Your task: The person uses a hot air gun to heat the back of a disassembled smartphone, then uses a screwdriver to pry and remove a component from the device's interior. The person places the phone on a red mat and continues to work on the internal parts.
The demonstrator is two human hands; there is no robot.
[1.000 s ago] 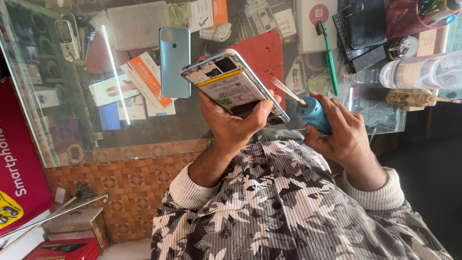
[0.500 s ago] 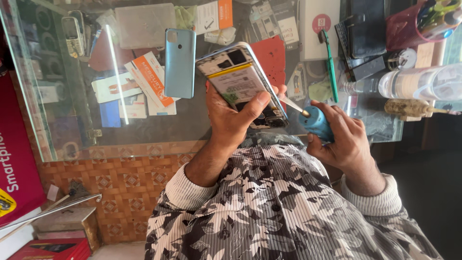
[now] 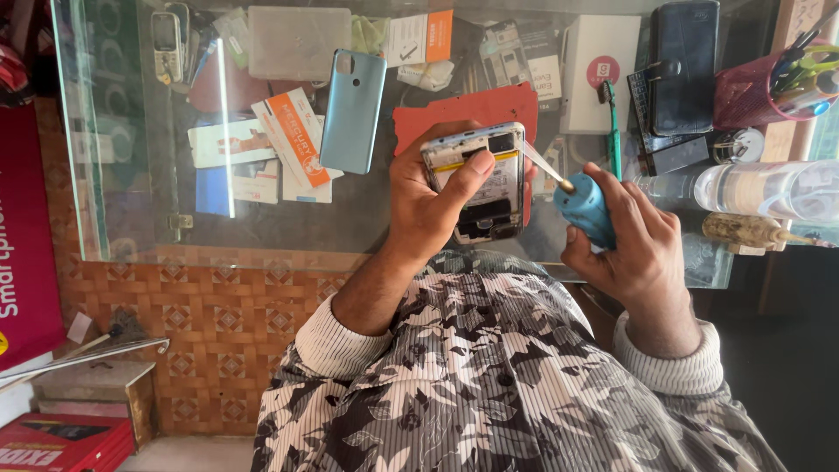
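Two hands work above the glass counter (image 3: pixel 131 227): the left hand (image 3: pixel 428 205) grips an opened phone (image 3: pixel 479 179), thumb across it; the right hand (image 3: pixel 634 249) clasps a blue screwdriver (image 3: pixel 581 205), tip at the phone's edge. At the counter's far right corner, a pink mesh cup (image 3: pixel 747 92) holds pens.

The opened phone (image 3: pixel 483 182) shows bare metal and glossy parts; the screwdriver (image 3: pixel 584 208) has a smooth blue plastic handle (its shaft shiny metal). The counter (image 3: pixel 140 175) is reflective glass, the sleeves (image 3: pixel 489 385) soft printed cloth.
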